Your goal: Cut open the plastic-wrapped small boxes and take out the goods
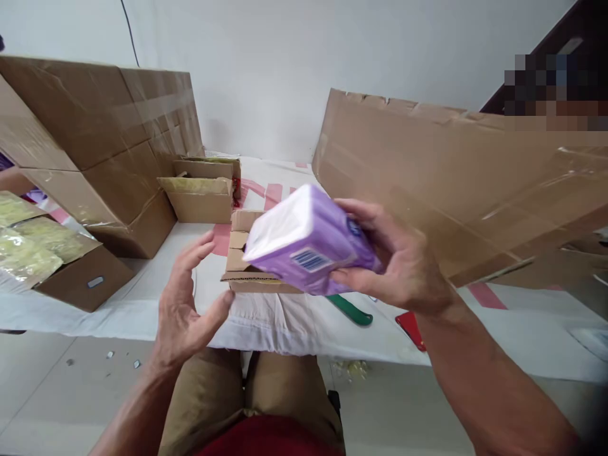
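My right hand (394, 253) grips a purple pack (327, 237) from its right side, thumb below and fingers behind. The soft, plastic-wrapped pack looks like a tissue pack, with a white face and a barcode, and is tilted in the air. Under it, partly hidden, stands a small open cardboard box (261, 285) on the white cloth. To the left of that box my left hand (190, 297) is held open, thumb and fingers apart, with nothing in it. A green curved handle (352, 310) lies below the pack.
Large taped cartons (99, 126) are stacked at left, beside an open carton of clear-wrapped yellowish packs (38, 247). Another open box (199, 199) stands behind. A big cardboard sheet (427, 183) leans at right. A red flat object (411, 329) lies near the table edge. Other people show at both sides.
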The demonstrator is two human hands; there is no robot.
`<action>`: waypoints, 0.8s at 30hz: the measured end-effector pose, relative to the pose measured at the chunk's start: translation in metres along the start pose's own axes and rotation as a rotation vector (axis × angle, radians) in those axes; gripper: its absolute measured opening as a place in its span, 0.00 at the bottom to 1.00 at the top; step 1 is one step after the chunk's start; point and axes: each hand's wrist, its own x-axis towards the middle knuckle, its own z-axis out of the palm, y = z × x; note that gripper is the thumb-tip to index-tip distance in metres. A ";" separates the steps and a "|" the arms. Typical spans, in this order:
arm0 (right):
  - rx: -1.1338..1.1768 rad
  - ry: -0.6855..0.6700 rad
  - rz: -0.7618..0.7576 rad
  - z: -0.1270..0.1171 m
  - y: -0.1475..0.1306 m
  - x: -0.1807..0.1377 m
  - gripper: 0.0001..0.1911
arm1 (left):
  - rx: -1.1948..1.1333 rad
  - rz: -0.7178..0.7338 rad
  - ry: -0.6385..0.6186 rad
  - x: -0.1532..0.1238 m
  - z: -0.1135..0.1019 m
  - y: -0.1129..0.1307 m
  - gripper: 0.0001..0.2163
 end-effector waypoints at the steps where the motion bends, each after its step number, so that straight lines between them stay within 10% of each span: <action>1: -0.040 -0.058 -0.027 0.006 -0.006 0.004 0.37 | -0.033 0.013 -0.063 0.004 -0.005 0.011 0.35; 8: -0.143 -0.268 -0.253 0.036 -0.036 0.035 0.37 | -0.052 -0.132 -0.077 0.025 -0.020 0.023 0.38; 15: 0.171 -0.260 -0.105 0.041 0.003 0.032 0.56 | -0.330 -0.183 0.081 0.030 -0.024 0.003 0.38; 24: 0.377 0.158 -0.164 0.064 -0.007 0.062 0.37 | -0.441 0.146 0.187 0.096 -0.005 0.026 0.22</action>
